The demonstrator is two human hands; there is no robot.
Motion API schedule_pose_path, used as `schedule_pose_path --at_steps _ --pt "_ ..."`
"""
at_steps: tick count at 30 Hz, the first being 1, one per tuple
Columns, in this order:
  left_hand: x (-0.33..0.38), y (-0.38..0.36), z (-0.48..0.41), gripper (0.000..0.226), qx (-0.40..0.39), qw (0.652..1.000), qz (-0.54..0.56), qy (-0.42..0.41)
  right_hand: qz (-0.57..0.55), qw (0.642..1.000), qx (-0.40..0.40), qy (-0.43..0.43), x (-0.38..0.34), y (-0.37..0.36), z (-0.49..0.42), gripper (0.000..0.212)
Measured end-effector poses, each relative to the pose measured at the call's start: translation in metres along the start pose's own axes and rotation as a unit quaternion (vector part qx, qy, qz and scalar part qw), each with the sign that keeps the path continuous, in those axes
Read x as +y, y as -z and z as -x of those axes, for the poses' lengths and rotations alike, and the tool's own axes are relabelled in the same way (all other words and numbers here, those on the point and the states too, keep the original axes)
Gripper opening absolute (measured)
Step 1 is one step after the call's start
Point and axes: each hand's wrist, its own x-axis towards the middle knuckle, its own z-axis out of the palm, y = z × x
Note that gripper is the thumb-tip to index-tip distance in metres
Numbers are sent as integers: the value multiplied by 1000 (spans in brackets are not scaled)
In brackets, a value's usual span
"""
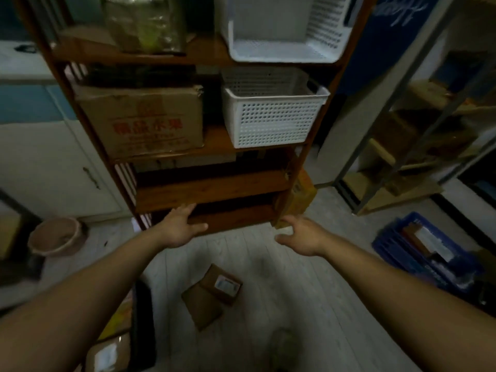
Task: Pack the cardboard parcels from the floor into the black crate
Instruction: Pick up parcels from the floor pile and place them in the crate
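Note:
Two flat cardboard parcels lie on the pale plank floor below my arms: one with a white label (222,284) partly overlapping a plain brown one (201,307). The black crate (143,326) shows its dark wall at the lower left, with a labelled parcel (108,354) and something yellow inside it. My left hand (179,229) reaches forward with fingers straight, holding nothing, in front of the low wooden shelf. My right hand (300,235) is stretched out beside it, fingers relaxed and empty. Both hands are well above the parcels.
A wooden shelf unit (212,189) stands straight ahead with a printed cardboard box (142,120) and white perforated baskets (271,116). A pink basin (55,238) sits at left, a blue crate (424,251) of items at right, a metal rack (402,146) behind it.

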Motion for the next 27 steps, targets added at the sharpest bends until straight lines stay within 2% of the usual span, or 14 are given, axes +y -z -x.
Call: schedule_pose_path --at_steps 3,5,7,11,15,20,24,27 --pt "-11 -16 -17 82 57 996 62 35 10 998 -52 44 15 -13 -55 69" --pt "-17 -35 -28 74 84 993 82 32 10 995 -71 71 27 -26 -88 71" --pt "-26 -60 -46 72 83 993 70 53 3 993 -87 86 42 -43 -122 73" --pt "-65 -125 -96 82 47 986 42 152 -18 985 -129 109 72 -102 -193 66" --pt "-125 -199 -162 82 11 983 4 185 -44 986 -133 95 106 -201 -263 73" --pt "-224 -294 -265 84 -6 982 -28 189 -63 983 -163 62 156 -356 -347 79" --pt "-301 -370 -333 91 -13 977 -36 208 -86 972 -217 2 188 -475 -396 84" --pt "-342 -416 -367 94 -2 975 -23 222 -141 956 -249 -58 205 -544 -419 99"
